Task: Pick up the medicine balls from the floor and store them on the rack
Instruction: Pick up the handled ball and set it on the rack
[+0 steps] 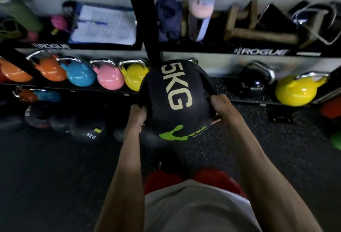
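Ball in transit: a black medicine ball (173, 100) marked "5KG" is carried clear of the floor (258, 148), clamped between the left hand (138, 114) and the right hand (220, 108), each grip closed on a side of it, in front of a rack (145, 19) labelled "ROGUE". Just beyond the grip stands the rack's black upright; beyond and to the left of the grip sits a row of coloured kettlebells, the yellow kettlebell (134, 76) nearest. Risk, judged from here: both grips sit on the ball's near half, so it could roll forward out of them. A push straight ahead would meet the upright or knock the kettlebells. Free shelf space for it lies beyond and right of the grip.
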Action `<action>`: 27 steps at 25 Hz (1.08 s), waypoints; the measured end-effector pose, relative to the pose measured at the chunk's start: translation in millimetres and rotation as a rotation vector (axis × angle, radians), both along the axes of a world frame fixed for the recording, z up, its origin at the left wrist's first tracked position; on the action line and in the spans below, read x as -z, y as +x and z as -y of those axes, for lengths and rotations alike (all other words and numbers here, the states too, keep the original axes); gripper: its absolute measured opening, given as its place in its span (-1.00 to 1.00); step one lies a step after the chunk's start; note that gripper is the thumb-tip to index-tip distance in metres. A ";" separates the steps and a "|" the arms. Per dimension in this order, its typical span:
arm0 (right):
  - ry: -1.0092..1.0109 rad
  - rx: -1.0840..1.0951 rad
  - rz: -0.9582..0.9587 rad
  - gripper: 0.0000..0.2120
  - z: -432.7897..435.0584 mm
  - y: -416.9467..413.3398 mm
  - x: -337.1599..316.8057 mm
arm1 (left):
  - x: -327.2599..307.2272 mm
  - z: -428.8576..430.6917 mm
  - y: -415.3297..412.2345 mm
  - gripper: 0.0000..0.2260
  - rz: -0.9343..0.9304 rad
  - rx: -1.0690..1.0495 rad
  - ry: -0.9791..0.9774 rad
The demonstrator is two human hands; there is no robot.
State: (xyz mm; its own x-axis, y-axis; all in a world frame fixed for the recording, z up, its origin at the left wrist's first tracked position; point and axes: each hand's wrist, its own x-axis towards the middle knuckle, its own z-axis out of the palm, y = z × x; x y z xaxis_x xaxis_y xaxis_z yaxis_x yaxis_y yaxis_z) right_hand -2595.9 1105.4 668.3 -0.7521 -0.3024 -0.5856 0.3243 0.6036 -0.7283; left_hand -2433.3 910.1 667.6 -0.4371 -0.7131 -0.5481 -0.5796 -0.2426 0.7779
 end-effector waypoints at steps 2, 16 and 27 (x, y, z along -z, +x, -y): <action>-0.048 -0.025 0.003 -0.44 5.3 0.4 -34.6 | -30.9 10.3 -5.2 -0.82 -0.062 0.005 -0.049; -0.382 -0.009 -0.228 -0.53 52.9 -41.9 -219.6 | -231.5 45.7 -46.9 -0.90 -0.504 -0.322 -0.222; -0.507 -0.131 -0.609 -0.74 111.6 -119.2 -377.1 | -344.0 84.8 -115.2 -0.87 -0.969 -0.578 -0.159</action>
State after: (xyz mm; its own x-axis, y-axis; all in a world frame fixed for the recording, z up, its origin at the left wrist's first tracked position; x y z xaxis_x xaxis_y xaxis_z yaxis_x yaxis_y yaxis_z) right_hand -2715.1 993.7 1045.4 -0.8352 -0.5296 0.1484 -0.2689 0.1579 -0.9501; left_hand -2548.6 825.4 1011.5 -0.2112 -0.9765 -0.0440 0.4487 -0.1368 0.8832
